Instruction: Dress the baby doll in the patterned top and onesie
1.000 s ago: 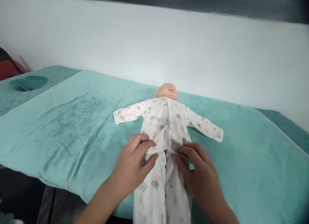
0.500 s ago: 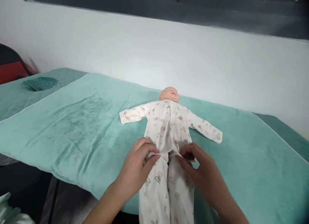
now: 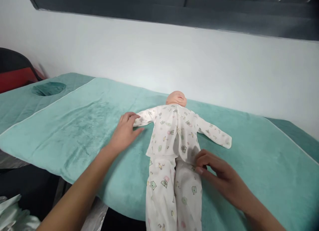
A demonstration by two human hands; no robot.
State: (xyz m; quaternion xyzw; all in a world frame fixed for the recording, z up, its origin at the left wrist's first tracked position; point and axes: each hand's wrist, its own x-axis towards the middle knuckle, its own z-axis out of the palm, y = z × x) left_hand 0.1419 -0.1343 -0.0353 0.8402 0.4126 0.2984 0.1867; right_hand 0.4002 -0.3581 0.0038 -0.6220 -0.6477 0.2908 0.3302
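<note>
A baby doll (image 3: 177,98) lies on its back, dressed in a white patterned top (image 3: 164,131) and matching trousers (image 3: 161,187). My left hand (image 3: 126,131) is at the sleeve on the left, its fingers over the cuff and the thumb held apart. The sleeve's end is hidden under those fingers. On the other side, my right hand (image 3: 219,174) pinches the lower right corner of the top, near the trousers' waist. The top's front hangs down flat over the waistband, and the second sleeve (image 3: 215,135) stretches out to the right.
A teal velvet cover (image 3: 82,124) spreads over the bed, with a face hole (image 3: 50,88) at the left end. A white wall (image 3: 154,58) rises behind. Crumpled pale green material (image 3: 17,214) sits at the lower left, and a red and black object (image 3: 17,78) stands beyond the bed.
My left hand has let go of the top's hem and moved up and left to the sleeve. The hem now lies lower and flatter. My right hand remains at the right corner.
</note>
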